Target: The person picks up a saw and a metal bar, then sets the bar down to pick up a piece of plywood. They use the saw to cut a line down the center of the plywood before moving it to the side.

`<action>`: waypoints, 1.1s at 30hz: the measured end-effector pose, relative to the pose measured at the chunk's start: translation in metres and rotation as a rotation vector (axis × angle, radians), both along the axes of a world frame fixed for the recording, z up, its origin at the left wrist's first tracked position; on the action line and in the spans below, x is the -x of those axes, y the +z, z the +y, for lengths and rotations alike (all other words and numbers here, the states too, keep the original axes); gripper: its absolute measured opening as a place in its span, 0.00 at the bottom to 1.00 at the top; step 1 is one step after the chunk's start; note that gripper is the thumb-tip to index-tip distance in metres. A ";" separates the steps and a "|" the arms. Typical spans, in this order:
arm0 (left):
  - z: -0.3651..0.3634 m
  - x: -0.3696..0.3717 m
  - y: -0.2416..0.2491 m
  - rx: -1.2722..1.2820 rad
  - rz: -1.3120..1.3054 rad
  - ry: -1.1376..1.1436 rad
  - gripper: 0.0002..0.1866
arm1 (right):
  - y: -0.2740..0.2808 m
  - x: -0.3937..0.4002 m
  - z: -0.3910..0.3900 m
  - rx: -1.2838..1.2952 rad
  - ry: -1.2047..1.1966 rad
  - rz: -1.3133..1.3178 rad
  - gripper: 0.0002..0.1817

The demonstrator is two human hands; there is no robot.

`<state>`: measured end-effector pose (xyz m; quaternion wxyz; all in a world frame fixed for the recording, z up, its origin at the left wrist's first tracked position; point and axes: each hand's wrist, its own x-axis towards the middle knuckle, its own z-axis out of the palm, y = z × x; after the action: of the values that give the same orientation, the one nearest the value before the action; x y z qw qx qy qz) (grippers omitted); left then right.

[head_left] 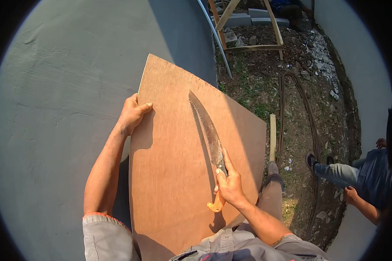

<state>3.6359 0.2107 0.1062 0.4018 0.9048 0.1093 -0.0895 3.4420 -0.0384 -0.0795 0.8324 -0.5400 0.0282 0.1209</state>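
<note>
A large reddish-brown plywood sheet stands tilted in front of my body, near a grey plastered wall. My left hand grips the sheet's upper left edge, thumb on its face and fingers hidden behind it. In my right hand is a curved handsaw with an orange handle, the fingers wrapped round it and the index finger stretched along the blade's base. The toothed blade points up and left over the sheet's face and casts a shadow on it. Whether the blade touches the wood I cannot tell.
The grey wall fills the left. A wooden trestle and grey blocks stand at the top. On the rubble ground lie a wood strip and bent rods. One person stands at right; another is at the top.
</note>
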 end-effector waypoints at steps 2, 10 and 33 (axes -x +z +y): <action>-0.002 0.000 0.000 -0.014 -0.030 -0.015 0.17 | 0.005 -0.002 0.007 -0.033 -0.047 0.025 0.40; 0.003 -0.005 -0.003 -0.055 -0.021 -0.012 0.17 | 0.002 -0.043 0.028 0.020 0.011 0.039 0.40; 0.006 -0.011 -0.003 -0.034 -0.067 -0.032 0.17 | 0.011 -0.110 0.071 -0.037 -0.054 0.082 0.40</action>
<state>3.6465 0.2167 0.1035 0.3882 0.9156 0.0828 -0.0640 3.5519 0.0324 -0.0682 0.8434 -0.5182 0.0746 0.1208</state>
